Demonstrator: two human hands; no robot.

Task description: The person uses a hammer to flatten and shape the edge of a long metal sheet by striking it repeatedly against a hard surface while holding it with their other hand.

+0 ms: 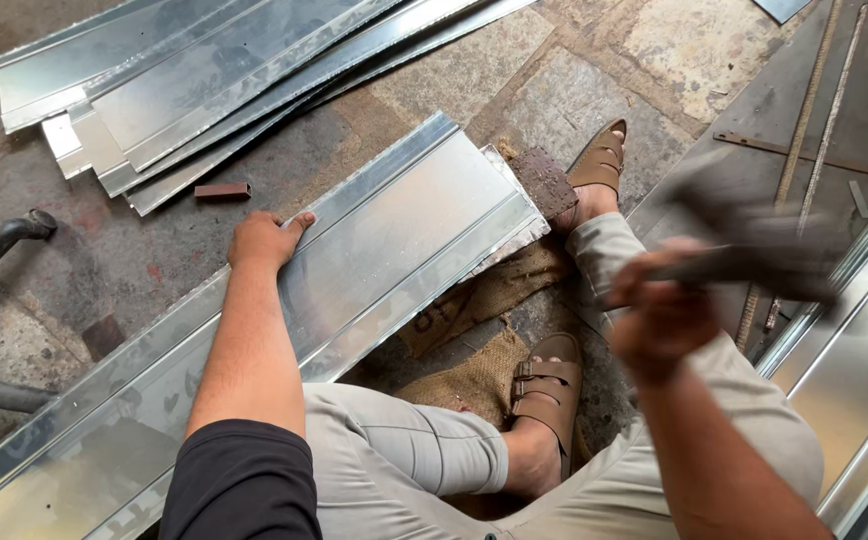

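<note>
Head view, looking down past the person's knees: a long folded strip of shiny sheet metal point(354, 270) runs slantwise across the stone floor point(574, 90), from the lower left corner up to the middle, its edges bent into narrow lips and its face smooth and bright. A stack of similar metal strips point(204, 80) lies fanned out at the upper left, well apart from it, and more bright folded sheet point(854, 370) shows along the right edge. The floor is rough, stained and cracked. Coarse brown sacking point(474, 375) is spread under the person's legs and under the near end of the strip. The left hand point(266, 240) lies flat on the upper edge of the long strip, fingers stretched out and thumb pressing on the lip. The right hand point(659, 320) is raised at the right, fist closed round the handle of a hammer point(754, 235), which is blurred so its head is hard to make out. Both feet wear tan strapped sandals point(546, 385). A rusty flat block point(544, 182) rests at the far end of the strip beside one foot, and a small brown block point(222, 191) lies on the floor just beyond the left hand.
</note>
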